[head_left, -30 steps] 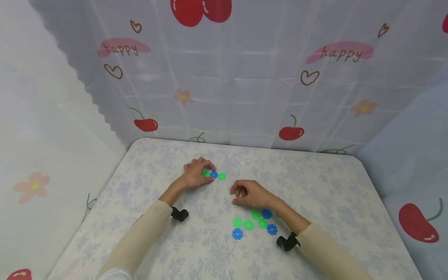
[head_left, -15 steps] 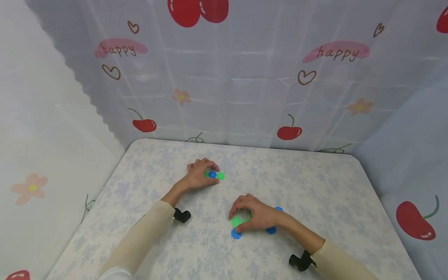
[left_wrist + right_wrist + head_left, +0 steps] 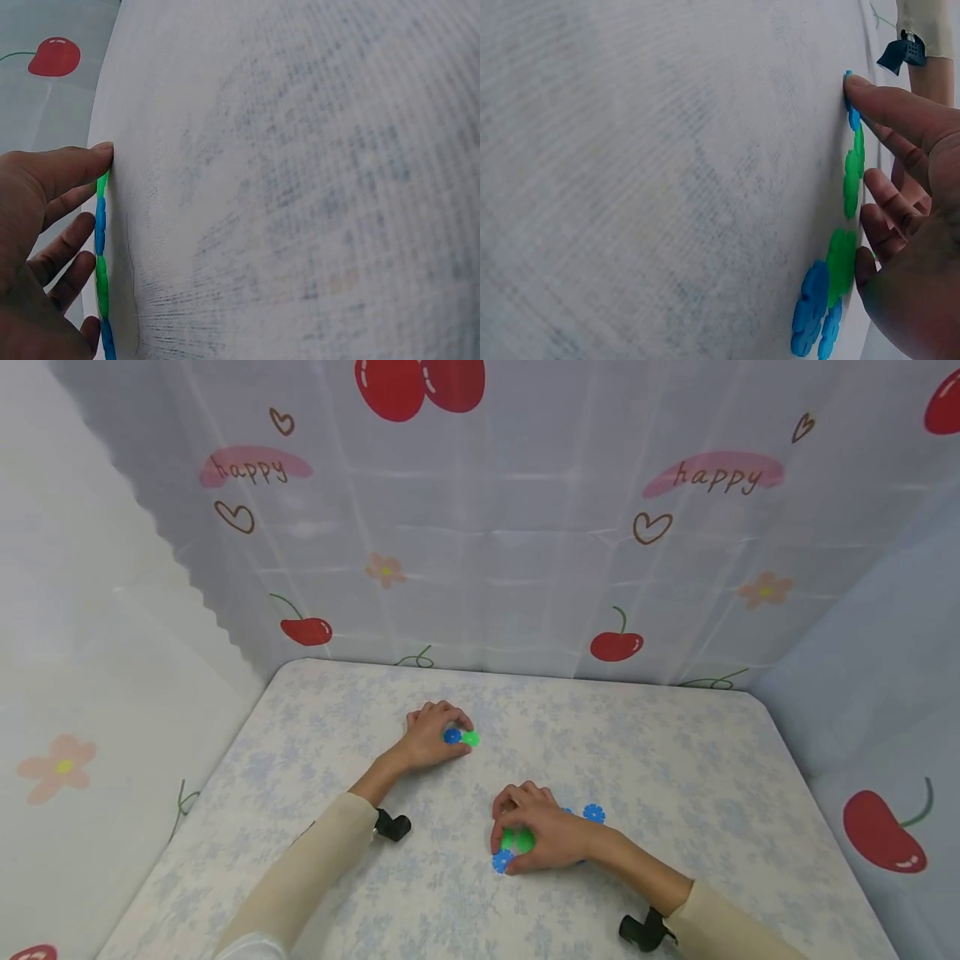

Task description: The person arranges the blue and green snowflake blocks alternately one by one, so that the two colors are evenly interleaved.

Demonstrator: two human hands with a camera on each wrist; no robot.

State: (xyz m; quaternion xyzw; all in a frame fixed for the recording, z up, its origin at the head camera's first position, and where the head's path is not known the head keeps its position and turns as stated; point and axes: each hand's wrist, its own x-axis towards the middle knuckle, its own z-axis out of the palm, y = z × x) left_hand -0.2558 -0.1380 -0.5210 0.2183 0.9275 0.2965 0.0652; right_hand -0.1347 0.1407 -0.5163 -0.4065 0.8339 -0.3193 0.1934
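Note:
My left hand (image 3: 435, 735) curves over a row of flower-shaped plastic discs. Its thumb and index finger lie on either side of the green disc (image 3: 471, 739) at the right end. Beside that one shows a blue disc (image 3: 452, 736); in the left wrist view the row alternates green and blue (image 3: 100, 225). Closer to me, my right hand (image 3: 543, 831) reaches over a loose group of discs. Thumb and index finger pinch the near blue disc (image 3: 502, 861). Two green discs (image 3: 523, 841) show under the palm, and other discs there are partly hidden.
Blue discs (image 3: 594, 813) lie beyond the right wrist. A pale floral cloth covers the table (image 3: 660, 752). Behind it hangs a curtain (image 3: 480, 568) printed with cherries. Black wrist cameras (image 3: 643, 930) sit at both sleeves.
My right hand has come back from near the row to the loose discs, and its fingers have closed on the blue one. My left hand has shifted slightly right along the row.

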